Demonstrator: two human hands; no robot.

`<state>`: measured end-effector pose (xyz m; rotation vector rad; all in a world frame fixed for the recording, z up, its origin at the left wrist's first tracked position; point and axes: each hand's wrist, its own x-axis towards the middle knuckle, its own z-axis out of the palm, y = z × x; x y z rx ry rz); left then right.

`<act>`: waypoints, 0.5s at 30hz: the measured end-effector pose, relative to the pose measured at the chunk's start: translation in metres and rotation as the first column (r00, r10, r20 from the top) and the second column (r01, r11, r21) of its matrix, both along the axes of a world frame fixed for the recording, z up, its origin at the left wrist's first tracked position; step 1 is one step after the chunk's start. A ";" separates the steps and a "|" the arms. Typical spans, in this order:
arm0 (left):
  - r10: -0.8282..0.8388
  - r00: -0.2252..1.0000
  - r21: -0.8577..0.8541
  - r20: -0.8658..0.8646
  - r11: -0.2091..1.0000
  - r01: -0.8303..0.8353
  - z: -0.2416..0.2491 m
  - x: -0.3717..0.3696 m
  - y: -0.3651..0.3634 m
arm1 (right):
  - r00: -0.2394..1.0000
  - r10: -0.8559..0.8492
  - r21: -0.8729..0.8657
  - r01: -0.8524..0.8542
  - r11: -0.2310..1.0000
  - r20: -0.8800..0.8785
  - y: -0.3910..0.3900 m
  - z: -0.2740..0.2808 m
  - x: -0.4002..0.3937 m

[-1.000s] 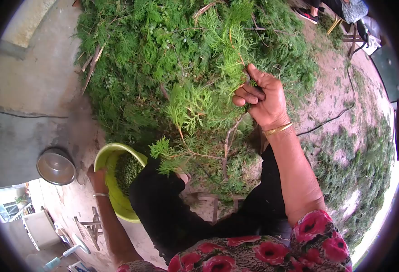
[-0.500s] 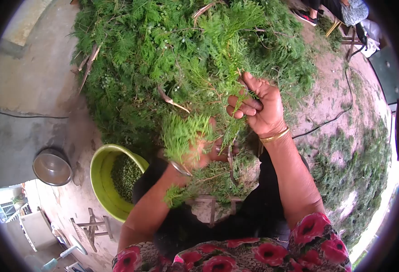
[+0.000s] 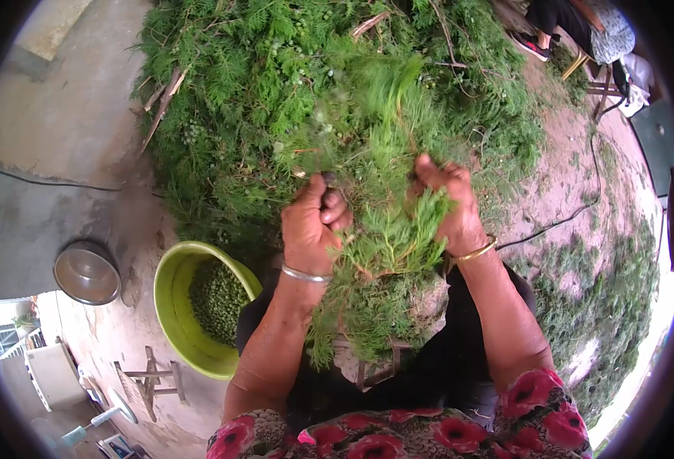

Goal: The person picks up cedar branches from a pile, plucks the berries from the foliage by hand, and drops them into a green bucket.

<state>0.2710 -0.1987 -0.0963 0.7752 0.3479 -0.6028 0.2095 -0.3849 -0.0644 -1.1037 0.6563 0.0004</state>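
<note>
My left hand [image 3: 311, 222], with a silver bracelet at the wrist, is closed at the edge of a big pile of green conifer branches [image 3: 237, 115]. What its curled fingers hold, if anything, is hidden. To its right, my right hand [image 3: 455, 205], with a gold bangle, is closed on a leafy conifer sprig [image 3: 393, 107], blurred by motion. Between the hands, more feathery foliage [image 3: 394, 241] hangs over my lap. A yellow-green bucket [image 3: 170, 268] beside my left forearm contains many small green cones or berries [image 3: 218, 302].
A steel bowl [image 3: 86, 273] sits on the concrete floor at left, with a small wooden stool [image 3: 151, 380] below it. Loose greenery [image 3: 597, 306] is strewn at right, near a black cable [image 3: 551, 228]. Another person [image 3: 563, 27] sits at top right.
My left hand has drawn back from the foliage it was among and turned knuckles up. My right hand has moved slightly down and right. The sprig between them has swung.
</note>
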 end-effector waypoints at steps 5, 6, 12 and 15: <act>0.345 0.938 0.324 -0.014 0.889 -0.322 0.020 0.005 -0.006 | 0.993 -0.020 0.554 -0.049 0.831 0.118 0.042 -0.073 -0.042; 0.412 0.911 0.451 0.013 0.811 -0.373 0.025 0.003 -0.016 | 0.963 -0.027 0.826 -0.215 0.521 0.268 0.042 -0.082 -0.047; -0.074 0.974 -0.270 0.212 0.954 0.131 0.004 -0.003 0.003 | 0.744 0.445 -0.100 -0.461 0.882 0.498 0.036 -0.090 -0.060; 0.091 0.989 -0.045 0.117 0.995 -0.086 0.025 -0.009 -0.004 | 0.690 0.722 -0.892 -0.363 0.270 -0.063 0.013 -0.078 -0.047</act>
